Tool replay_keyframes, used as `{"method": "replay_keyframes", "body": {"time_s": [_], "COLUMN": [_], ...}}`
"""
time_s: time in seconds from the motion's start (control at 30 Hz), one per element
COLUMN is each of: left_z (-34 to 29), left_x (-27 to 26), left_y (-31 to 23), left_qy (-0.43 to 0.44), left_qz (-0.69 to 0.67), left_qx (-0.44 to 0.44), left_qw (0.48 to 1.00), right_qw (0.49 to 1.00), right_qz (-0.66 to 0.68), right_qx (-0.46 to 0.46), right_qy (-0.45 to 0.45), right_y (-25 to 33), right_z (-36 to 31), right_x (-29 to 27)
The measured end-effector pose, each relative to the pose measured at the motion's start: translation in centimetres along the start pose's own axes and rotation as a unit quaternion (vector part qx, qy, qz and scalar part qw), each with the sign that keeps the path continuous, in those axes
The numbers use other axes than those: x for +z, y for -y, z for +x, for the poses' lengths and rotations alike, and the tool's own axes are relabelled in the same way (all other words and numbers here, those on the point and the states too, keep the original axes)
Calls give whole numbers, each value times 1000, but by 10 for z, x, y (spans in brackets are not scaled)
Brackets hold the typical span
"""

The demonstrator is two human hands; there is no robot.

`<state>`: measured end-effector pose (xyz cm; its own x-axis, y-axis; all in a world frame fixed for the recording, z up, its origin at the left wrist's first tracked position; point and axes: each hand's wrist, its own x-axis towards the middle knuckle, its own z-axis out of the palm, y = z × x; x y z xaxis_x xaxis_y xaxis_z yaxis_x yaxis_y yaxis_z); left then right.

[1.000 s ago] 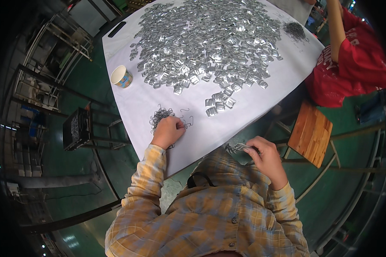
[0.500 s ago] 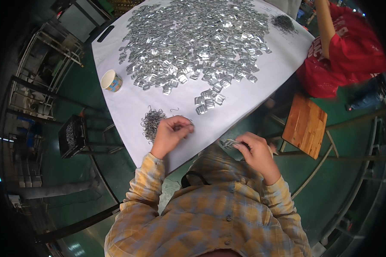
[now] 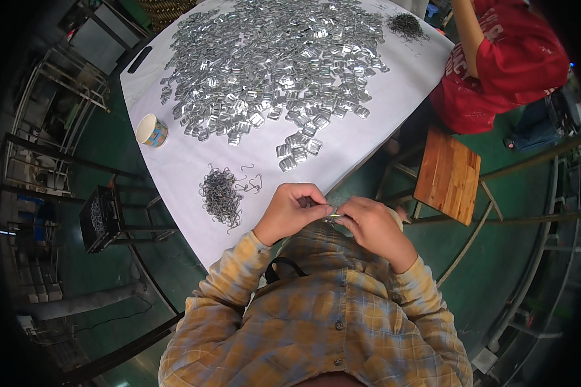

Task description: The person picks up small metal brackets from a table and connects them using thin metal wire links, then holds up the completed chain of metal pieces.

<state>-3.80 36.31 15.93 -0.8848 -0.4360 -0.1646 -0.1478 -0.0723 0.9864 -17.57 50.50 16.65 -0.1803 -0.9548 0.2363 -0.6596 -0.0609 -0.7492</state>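
Note:
My left hand (image 3: 295, 211) and my right hand (image 3: 376, 227) meet in front of my body, just off the near edge of the table. Pinched in the right fingers is a small shiny metal piece (image 3: 332, 218), its shape mostly covered. The left thumb and forefinger close against its other side; whatever they hold is too small to make out. On the table by my left hand lies a heap of thin wire S-hooks (image 3: 221, 198), with a few loose hooks (image 3: 254, 183) beside it. Farther off spreads a large heap of flat silvery metal buckles (image 3: 271, 71), and a few buckles (image 3: 297, 152) lie nearer me.
A paper cup (image 3: 152, 131) stands near the left edge of the white-covered table (image 3: 174, 174). Another dark hook heap (image 3: 405, 26) sits at the far right. A person in a red shirt (image 3: 507, 58) is beside the table, near a wooden stool (image 3: 448, 175). A black tray (image 3: 101, 219) stands left.
My left hand has moved from beside the hook heap rightward to meet my right hand. The right hand has shifted slightly left, still gripping the metal piece. More loose hooks show beside the heap.

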Motion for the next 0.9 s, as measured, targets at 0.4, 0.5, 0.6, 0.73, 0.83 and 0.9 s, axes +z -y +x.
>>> {"method": "replay_keyframes", "body": {"time_s": [0.4,0.5,0.6,0.73,0.83,0.9], "left_z": [-15,-15,-16,-18,-16,-17], "left_x": [3,4,4,4,5,3], "left_y": [13,19,22,23,24,26], "left_qy": [-34,-63,-71,-82,-88,-97], "left_qz": [88,86,86,90,87,80], "left_qx": [100,127,130,124,124,125], "left_qw": [991,986,985,985,985,984], "right_qw": [986,989,990,975,961,984], "right_qz": [148,97,-34,-183,-242,-97], "right_qx": [64,100,81,38,-5,77], "right_qy": [38,-41,-111,-119,-131,-127], "right_y": [-46,-70,-86,-95,-123,-108], "right_z": [20,47,77,99,101,99], "right_x": [7,24,54,74,82,73]}}
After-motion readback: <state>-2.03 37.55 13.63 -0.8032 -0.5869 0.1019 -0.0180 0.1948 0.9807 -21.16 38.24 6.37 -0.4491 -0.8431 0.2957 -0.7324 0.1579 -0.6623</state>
